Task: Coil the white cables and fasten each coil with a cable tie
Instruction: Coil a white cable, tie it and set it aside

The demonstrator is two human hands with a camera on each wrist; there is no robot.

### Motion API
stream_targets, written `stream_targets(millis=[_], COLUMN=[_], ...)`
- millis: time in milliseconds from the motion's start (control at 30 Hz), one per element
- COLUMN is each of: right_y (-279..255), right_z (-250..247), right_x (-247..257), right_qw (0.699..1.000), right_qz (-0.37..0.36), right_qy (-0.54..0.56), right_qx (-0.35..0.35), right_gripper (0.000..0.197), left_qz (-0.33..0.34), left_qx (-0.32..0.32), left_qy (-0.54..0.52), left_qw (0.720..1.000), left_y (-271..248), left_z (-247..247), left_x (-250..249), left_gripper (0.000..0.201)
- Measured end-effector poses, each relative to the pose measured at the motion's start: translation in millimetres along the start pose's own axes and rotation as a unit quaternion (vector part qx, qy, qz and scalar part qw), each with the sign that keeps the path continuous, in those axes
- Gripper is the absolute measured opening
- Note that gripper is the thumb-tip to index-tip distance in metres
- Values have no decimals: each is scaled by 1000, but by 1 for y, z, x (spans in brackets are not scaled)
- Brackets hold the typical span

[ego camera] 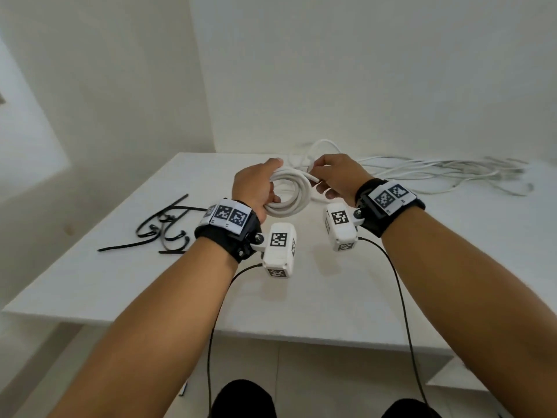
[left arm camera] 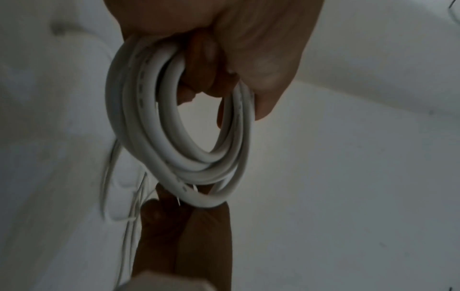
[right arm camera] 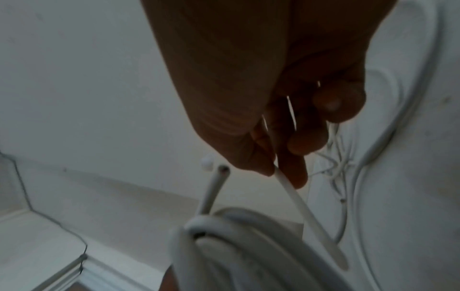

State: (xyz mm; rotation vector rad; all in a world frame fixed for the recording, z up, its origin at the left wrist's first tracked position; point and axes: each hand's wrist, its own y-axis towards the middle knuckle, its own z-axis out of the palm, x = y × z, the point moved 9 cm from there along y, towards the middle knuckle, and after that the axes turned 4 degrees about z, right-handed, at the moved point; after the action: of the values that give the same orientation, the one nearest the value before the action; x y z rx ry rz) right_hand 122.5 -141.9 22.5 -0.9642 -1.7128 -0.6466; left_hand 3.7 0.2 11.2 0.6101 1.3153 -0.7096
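Note:
A coil of thick white cable (ego camera: 289, 191) hangs above the middle of the white table (ego camera: 150, 276). My left hand (ego camera: 259, 188) grips the coil's left side, fingers curled through its loops; the same coil (left arm camera: 174, 137) fills the left wrist view. My right hand (ego camera: 334, 176) pinches a strand of that cable (right arm camera: 298, 200) between thumb and fingers at the coil's right edge. A cut cable end (right arm camera: 221, 177) sticks up beside the coil (right arm camera: 236, 246). Several black cable ties (ego camera: 162, 227) lie on the table to the left.
A loose tangle of thin white cables (ego camera: 446, 173) sprawls along the table's far right, against the white wall. More white cable (ego camera: 316, 149) loops behind my hands. The table's near edge (ego camera: 271, 333) crosses below my forearms.

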Motion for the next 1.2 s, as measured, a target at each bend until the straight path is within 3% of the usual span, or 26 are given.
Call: stream_targets(millis=[167,233,333,400,467,533,633,867,967,1067,1200], right_y=[-17,-19,-28,-33,-34,-33,-34,-35,-29,-25,-31], right_z=[-48,-54,-57,-60,-69,-75,-72,-57,-52,-53,-57], right_x=[-29,-31,-37,-45,-56,-69,-87,-88,-82,-76,-63], right_qw=[999,992,956,972,994,993,969,947,952,972,996], right_qz=[19,-11,-29,-7,39,81,167,180,156,118,20], right_qy=[-6,-127,-287,-216,-50,49,169,246,246,186,27], right_qx=[-33,7,61,95,91,68,63,98,100,85,84], right_gripper=[8,10,30,33,30,27,40,25,25,29,37], left_qz=[-14,-22,-30,-30,-30,-33,-46,-148,-160,-158,-146], left_qx=[59,73,86,91,92,91,97,114,123,120,55], left_qy=[29,36,43,47,50,50,43,-18,-46,-66,-68], left_qw=[998,996,995,994,994,994,993,982,978,978,985], left_y=[-16,-20,-23,-23,-22,-21,-21,-20,-17,-13,0], left_z=[74,92,108,115,120,123,126,127,126,121,100], left_x=[26,34,42,48,54,60,66,88,89,87,87], left_gripper=[26,26,24,25,27,27,19,28,20,16,20])
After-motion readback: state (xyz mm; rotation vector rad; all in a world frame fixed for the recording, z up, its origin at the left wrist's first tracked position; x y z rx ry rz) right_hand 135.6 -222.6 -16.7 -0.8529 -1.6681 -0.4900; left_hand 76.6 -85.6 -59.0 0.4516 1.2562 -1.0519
